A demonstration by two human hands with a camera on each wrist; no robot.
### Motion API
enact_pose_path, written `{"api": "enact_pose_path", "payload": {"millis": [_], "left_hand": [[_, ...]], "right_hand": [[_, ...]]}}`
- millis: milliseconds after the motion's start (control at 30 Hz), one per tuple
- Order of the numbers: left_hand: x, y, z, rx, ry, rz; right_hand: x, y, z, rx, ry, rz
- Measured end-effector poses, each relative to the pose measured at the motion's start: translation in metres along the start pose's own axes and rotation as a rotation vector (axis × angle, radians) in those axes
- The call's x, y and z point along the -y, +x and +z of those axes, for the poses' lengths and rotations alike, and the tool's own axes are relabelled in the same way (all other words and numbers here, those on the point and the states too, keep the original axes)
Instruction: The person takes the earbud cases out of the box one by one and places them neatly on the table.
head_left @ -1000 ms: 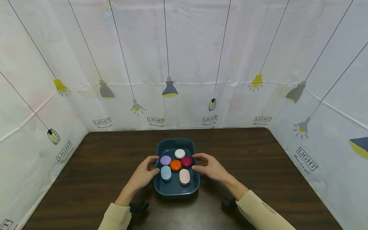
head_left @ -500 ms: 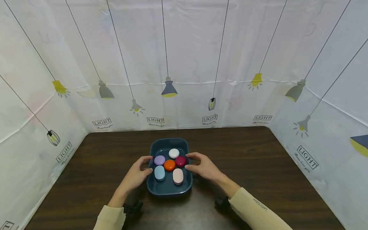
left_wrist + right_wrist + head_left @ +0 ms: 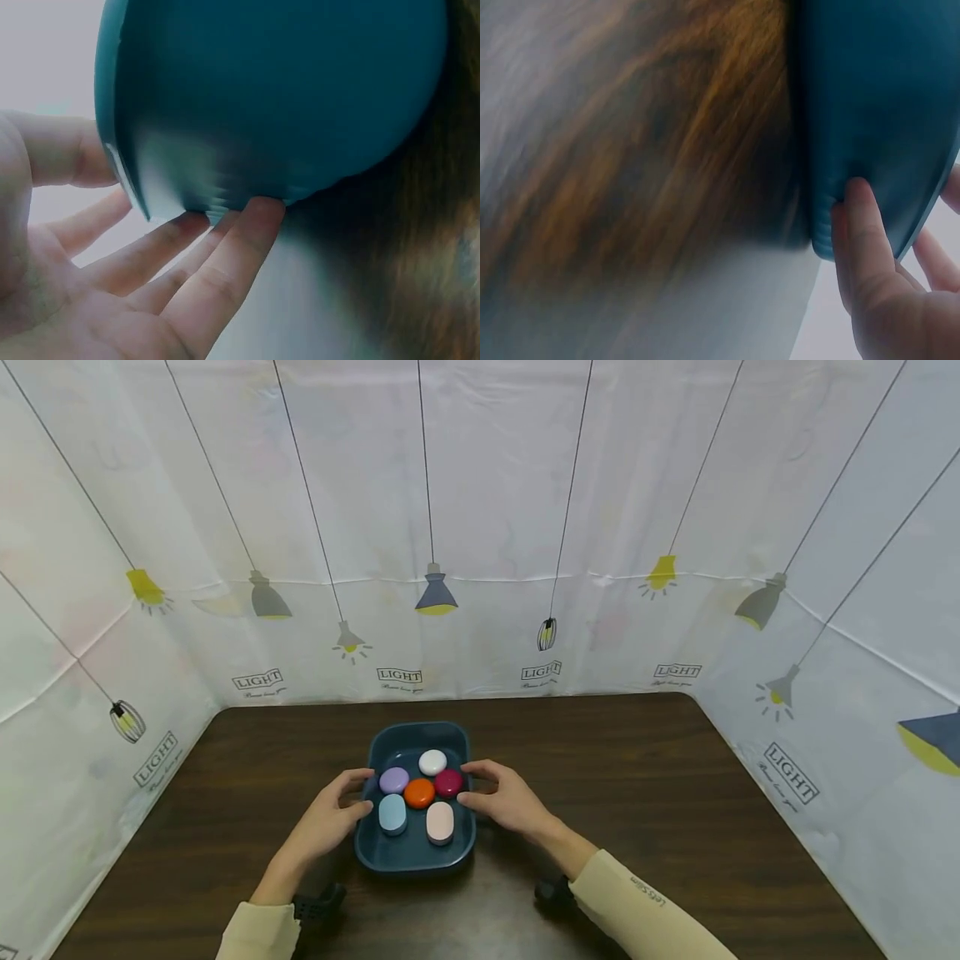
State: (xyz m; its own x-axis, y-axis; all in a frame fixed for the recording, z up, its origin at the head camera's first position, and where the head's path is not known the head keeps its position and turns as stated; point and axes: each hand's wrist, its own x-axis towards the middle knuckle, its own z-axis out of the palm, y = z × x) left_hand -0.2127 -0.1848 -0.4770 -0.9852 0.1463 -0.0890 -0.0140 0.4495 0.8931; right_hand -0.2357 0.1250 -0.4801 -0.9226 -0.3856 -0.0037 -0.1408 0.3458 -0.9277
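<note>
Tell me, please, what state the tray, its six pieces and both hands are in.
Tray, upright, held at both sides; lifted or resting, unclear.
Left hand, pinching the tray's left edge.
Right hand, pinching the tray's right edge.
White piece, inside, farthest back.
Purple piece, inside, left.
Orange piece, inside, middle.
Red piece, inside, right.
Blue piece, inside, front left.
Pink piece, inside, front right.

- The head view's lower edge cut off my left sleeve point(image 3: 258, 933) and right sleeve point(image 3: 645, 906).
- My left hand point(image 3: 97, 311) ran past the left wrist view's edges; its top cropped the tray point(image 3: 285, 90).
- My right hand point(image 3: 892, 304) was cut off too, and the table point(image 3: 645, 172) blurred into streaks there.
- The tray's wall hid the rounded pieces point(image 3: 419, 793) from both wrist cameras.
- Script under the LIGHT label point(image 3: 400, 676) was too small to read.
</note>
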Motion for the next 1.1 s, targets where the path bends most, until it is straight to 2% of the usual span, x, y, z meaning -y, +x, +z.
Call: {"api": "enact_pose_path", "payload": {"millis": [267, 567, 767, 1100], "left_hand": [[0.008, -0.001, -0.014, 0.013, -0.005, 0.000], [0.012, -0.004, -0.021, 0.019, 0.011, 0.010], [0.014, -0.004, -0.022, 0.014, 0.014, 0.003], [0.014, -0.002, -0.022, 0.014, 0.005, 0.010]], "right_hand": [[0.003, 0.005, 0.012, -0.011, 0.019, 0.012], [0.004, 0.010, 0.019, -0.006, 0.004, 0.010], [0.009, 0.010, 0.017, 0.003, -0.119, -0.009], [0.029, 0.002, 0.005, 0.068, -0.359, -0.129]]}}
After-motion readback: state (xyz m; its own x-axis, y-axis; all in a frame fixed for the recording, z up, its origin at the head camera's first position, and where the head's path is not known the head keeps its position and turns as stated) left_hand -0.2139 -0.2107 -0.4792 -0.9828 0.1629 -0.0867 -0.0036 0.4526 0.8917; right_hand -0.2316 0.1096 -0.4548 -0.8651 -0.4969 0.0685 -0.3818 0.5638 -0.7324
